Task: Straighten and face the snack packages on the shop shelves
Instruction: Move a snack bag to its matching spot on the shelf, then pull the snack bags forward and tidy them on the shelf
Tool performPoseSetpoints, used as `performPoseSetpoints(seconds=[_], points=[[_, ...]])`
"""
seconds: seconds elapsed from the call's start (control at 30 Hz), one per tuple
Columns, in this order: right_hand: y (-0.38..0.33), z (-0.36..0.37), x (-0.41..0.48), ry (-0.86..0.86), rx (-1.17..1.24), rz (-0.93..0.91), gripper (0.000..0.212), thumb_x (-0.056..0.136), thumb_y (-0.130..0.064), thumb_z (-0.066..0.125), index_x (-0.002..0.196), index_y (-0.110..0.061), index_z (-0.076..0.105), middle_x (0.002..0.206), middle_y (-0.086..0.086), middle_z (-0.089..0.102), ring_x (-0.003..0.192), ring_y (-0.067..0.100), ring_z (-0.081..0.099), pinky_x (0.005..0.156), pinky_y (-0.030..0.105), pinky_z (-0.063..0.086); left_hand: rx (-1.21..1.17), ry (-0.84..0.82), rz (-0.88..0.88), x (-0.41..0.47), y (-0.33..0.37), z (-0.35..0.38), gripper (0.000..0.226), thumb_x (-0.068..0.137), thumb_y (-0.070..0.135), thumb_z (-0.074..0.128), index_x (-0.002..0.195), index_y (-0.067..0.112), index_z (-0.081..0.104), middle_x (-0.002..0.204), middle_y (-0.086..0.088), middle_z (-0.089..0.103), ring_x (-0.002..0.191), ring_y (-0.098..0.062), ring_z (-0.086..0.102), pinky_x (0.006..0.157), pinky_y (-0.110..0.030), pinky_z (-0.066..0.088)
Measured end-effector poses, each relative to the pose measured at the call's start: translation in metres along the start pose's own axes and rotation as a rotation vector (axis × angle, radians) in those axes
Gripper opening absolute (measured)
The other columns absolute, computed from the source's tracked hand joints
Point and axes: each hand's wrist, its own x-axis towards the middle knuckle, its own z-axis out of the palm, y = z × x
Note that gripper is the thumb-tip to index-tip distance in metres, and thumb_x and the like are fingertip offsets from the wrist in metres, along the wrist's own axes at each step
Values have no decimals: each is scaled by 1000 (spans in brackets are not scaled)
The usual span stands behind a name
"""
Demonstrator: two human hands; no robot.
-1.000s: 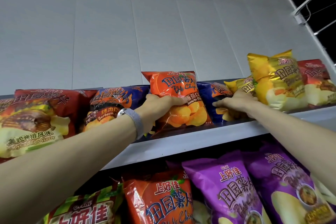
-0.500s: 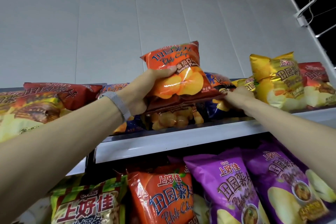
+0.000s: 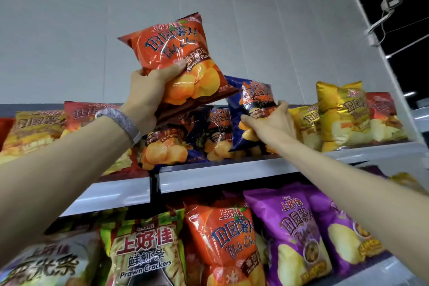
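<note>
My left hand [image 3: 148, 96] grips an orange tomato-flavour chip bag [image 3: 176, 53] and holds it up above the top shelf [image 3: 222, 173], its front towards me. My right hand [image 3: 270, 122] holds a dark blue barbecue chip bag [image 3: 251, 100] by its lower part and tilts it up off the shelf. Two more blue barbecue bags [image 3: 183, 139] lie leaning on the shelf below the orange bag. Yellow chip bags [image 3: 341, 111] stand to the right, and red rib-flavour bags [image 3: 41, 130] lie on the left.
A lower shelf holds a prawn cracker bag [image 3: 144, 251], an orange chip bag [image 3: 222, 239] and purple chip bags [image 3: 292, 230]. A white panelled wall [image 3: 92, 18] rises behind the top shelf. A security camera [image 3: 390, 2] is mounted at the upper right.
My left hand has lifted the orange bag from the shelf to well above it. My right hand has closed on the blue bag and raised it upright. The view has come closer.
</note>
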Motion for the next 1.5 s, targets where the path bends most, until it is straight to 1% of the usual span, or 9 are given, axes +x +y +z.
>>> performPoseSetpoints(seconds=[0.33,0.5,0.57,0.67,0.83,1.1,1.23,1.33,1.5], points=[[-17,21,-69,-188,-205,-10,130,66,-78,77,158,-11,14,152,18,38,139,40,45,108,50,42,85,-75,5,-40,18,-19,110,58,46,102,147,19,44,125,-4,74,93,-25,81,81,-47,67],[20,27,-29,-257,-89,-54,127,40,-102,67,142,-28,50,127,-6,65,123,24,61,101,47,53,144,-149,1,-63,13,-3,105,72,39,96,152,22,31,125,5,66,105,-18,74,94,-40,62],[18,12,-33,-227,-54,-78,100,57,-93,70,134,-29,58,120,-9,69,118,22,64,99,42,52,151,-163,14,-65,11,7,105,73,39,95,153,21,31,128,6,65,107,-17,73,96,-39,61],[-6,-34,-54,-71,107,-1,39,88,-36,60,124,-23,68,125,1,71,123,29,61,97,28,42,137,-174,27,-66,7,27,100,74,39,94,151,22,32,128,6,64,106,-14,72,89,-33,61],[8,-79,-45,79,563,90,24,86,-27,54,84,-23,78,82,-1,80,89,27,76,93,49,58,122,-159,43,-65,-10,68,109,68,39,99,152,22,30,132,3,64,109,-19,73,99,-43,61],[59,-108,-20,178,-70,-461,36,107,-32,38,135,-20,56,129,0,64,118,19,57,99,39,45,294,-224,129,-54,-55,169,99,63,52,98,136,29,36,132,5,66,114,-18,71,103,-44,58],[98,-110,25,10,-206,-309,38,94,-20,52,132,-18,56,128,10,64,119,35,59,96,44,48,510,-282,82,-38,-93,226,103,68,54,93,145,22,33,137,0,62,120,-24,66,106,-45,56],[109,-112,46,-203,-238,-258,40,86,-26,58,126,-20,53,117,10,67,109,39,61,89,47,53,520,-226,-44,-19,-120,252,70,85,35,88,135,19,42,116,2,63,99,-17,67,87,-34,57],[111,-103,85,-354,-202,-303,44,79,-42,58,118,-23,58,106,3,69,97,33,66,79,40,57,477,-68,-179,17,-144,278,101,71,41,96,150,9,42,135,-8,66,112,-29,72,95,-45,62]])
